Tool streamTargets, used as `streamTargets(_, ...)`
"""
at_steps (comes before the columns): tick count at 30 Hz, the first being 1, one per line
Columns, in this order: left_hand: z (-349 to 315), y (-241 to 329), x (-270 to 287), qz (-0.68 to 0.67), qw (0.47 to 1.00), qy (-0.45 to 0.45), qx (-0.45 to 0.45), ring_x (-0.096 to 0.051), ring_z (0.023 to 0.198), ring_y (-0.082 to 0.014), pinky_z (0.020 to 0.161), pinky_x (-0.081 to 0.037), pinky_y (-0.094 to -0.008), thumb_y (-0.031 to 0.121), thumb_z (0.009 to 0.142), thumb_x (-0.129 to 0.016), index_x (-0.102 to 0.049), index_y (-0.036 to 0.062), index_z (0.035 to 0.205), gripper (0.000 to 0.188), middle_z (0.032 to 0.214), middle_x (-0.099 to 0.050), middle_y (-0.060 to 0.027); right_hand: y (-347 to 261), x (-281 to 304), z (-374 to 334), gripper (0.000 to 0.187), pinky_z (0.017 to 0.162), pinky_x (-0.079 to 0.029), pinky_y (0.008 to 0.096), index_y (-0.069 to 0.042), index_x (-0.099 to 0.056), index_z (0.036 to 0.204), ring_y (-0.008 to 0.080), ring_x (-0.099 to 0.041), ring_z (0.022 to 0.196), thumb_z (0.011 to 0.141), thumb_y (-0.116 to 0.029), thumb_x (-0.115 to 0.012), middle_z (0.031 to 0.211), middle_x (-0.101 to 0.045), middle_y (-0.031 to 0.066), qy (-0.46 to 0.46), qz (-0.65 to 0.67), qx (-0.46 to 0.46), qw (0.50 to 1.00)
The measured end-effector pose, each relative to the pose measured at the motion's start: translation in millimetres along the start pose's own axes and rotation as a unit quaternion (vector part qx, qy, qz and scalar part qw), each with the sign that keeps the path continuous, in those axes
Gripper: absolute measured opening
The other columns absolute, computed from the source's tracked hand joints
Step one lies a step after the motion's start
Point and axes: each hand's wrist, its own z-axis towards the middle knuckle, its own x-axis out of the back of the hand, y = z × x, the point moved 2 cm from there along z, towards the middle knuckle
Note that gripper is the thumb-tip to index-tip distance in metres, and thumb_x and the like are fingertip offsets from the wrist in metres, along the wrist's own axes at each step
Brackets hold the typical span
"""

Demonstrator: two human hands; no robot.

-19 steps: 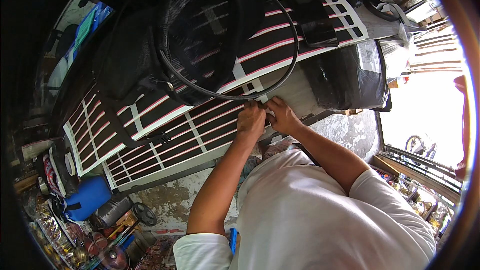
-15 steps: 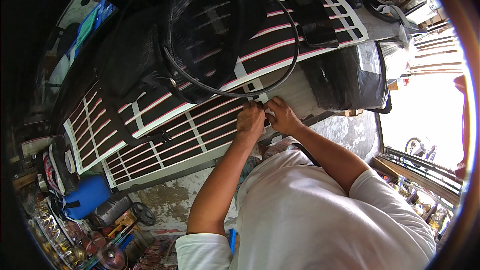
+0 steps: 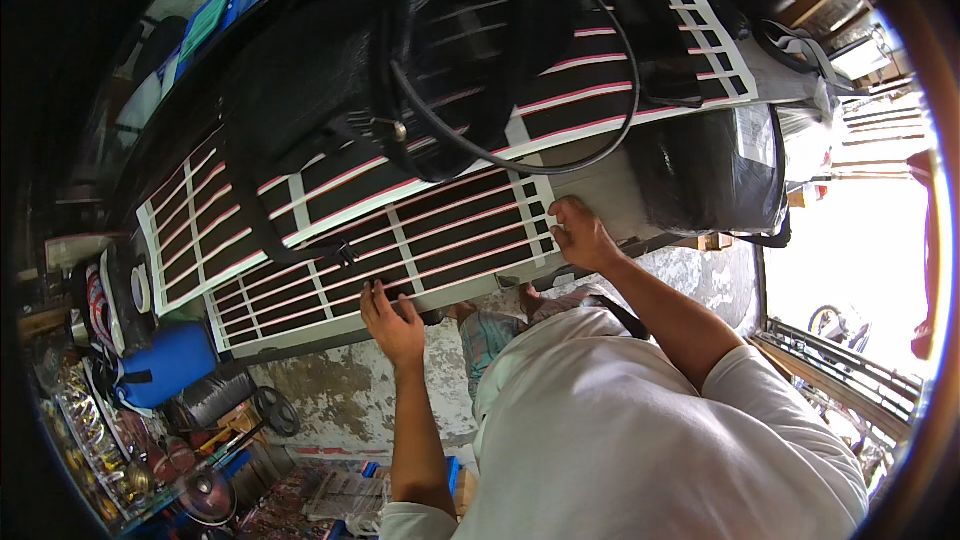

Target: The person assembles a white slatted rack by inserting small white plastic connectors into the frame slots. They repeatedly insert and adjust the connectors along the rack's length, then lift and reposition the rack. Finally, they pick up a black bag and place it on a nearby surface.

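Observation:
A black sheet with thin white and red stripes and pale cross strips (image 3: 370, 275) lies along the near edge of the grey table (image 3: 600, 190). My left hand (image 3: 395, 328) is at its front edge with fingers spread, holding nothing. At the sheet's right end is my right hand (image 3: 588, 237), fingers bent, thumb and forefinger apart, nothing seen between them. Behind lies a second, larger striped sheet (image 3: 570, 105), partly hidden by a black bag (image 3: 310, 90) with a hanging strap and buckle. A black cord (image 3: 628, 110) loops above it.
A bulky black plastic-wrapped bundle (image 3: 705, 170) sits right of my right hand. A blue pouch (image 3: 170, 365) and crowded shelves (image 3: 100, 440) stand at the left. A worn wall (image 3: 330, 385) lies below the table edge; a bright doorway opens at the right.
My hands, close together at the small sheet's right end before, have parted. The left moved left and nearer along the front edge; the right shifted slightly right, uncovering the sheet's end.

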Motion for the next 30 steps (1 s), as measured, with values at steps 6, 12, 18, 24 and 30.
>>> streamTargets(6, -30.3, -48.0, -16.5, -0.004, 0.998, -0.060, 0.028, -0.025, 0.167, -0.0410, 0.128, -0.025, -0.0712, 0.037, 0.118, -0.047, -0.040, 0.0115, 0.171, 0.059, 0.179, -0.033, -0.0141, 2.2, 0.4, 0.4, 0.037, 0.077, -0.052, 0.0463, -0.005, -0.059, 0.117, 0.0343, -0.062, 0.084, 0.086, 0.008, -0.073, 0.096, -0.059, 0.0159, -0.009, 0.003, -0.022, 1.000)
streamTargets(12, -32.3, -46.1, -23.6, 0.008, 0.996, -0.065, 0.056, -0.020, 0.169, -0.0398, 0.130, -0.019, -0.0710, 0.035, 0.118, -0.046, -0.035, 0.0136, 0.173, 0.061, 0.182, -0.027, -0.0142, 1.8, -1.0, 0.9, 0.037, 0.074, -0.052, 0.0395, -0.006, -0.060, 0.119, 0.0257, -0.059, 0.081, 0.088, 0.008, -0.074, 0.097, -0.058, 0.0103, -0.012, 0.002, -0.016, 1.000)
streamTargets(18, -27.3, -35.2, -18.2, 0.018, 0.997, -0.042, 0.063, -0.020, 0.169, -0.0394, 0.131, -0.016, -0.0705, 0.036, 0.118, -0.047, -0.034, 0.0128, 0.174, 0.062, 0.182, -0.026, -0.0147, 1.2, 2.3, 0.2, 0.038, 0.078, -0.053, 0.0424, -0.006, -0.061, 0.118, 0.0296, -0.061, 0.086, 0.085, 0.008, -0.074, 0.097, -0.058, 0.0123, -0.006, -0.005, -0.007, 1.000)
streamTargets(24, -2.0, -25.7, -29.8, 0.042, 0.995, -0.081, 0.031, -0.021, 0.168, -0.0400, 0.131, -0.016, -0.0717, 0.038, 0.117, -0.050, -0.035, 0.0128, 0.173, 0.063, 0.181, -0.026, -0.0166, 2.5, 0.7, 1.6, 0.036, 0.074, -0.051, 0.0393, -0.006, -0.061, 0.117, 0.0257, -0.058, 0.081, 0.087, 0.008, -0.074, 0.095, -0.056, 0.0104, -0.007, -0.013, -0.001, 1.000)
streamTargets(30, 6.9, 11.1, -44.4, 0.038, 0.993, -0.105, -0.031, -0.020, 0.169, -0.0392, 0.130, -0.013, -0.0734, 0.047, 0.118, -0.043, -0.033, 0.0069, 0.173, 0.069, 0.182, -0.026, -0.0172, 7.2, -1.1, 0.7, 0.036, 0.066, -0.048, 0.0310, -0.007, -0.061, 0.118, 0.0147, -0.052, 0.072, 0.089, 0.009, -0.074, 0.094, -0.054, 0.0048, 0.007, -0.008, 0.017, 1.000)
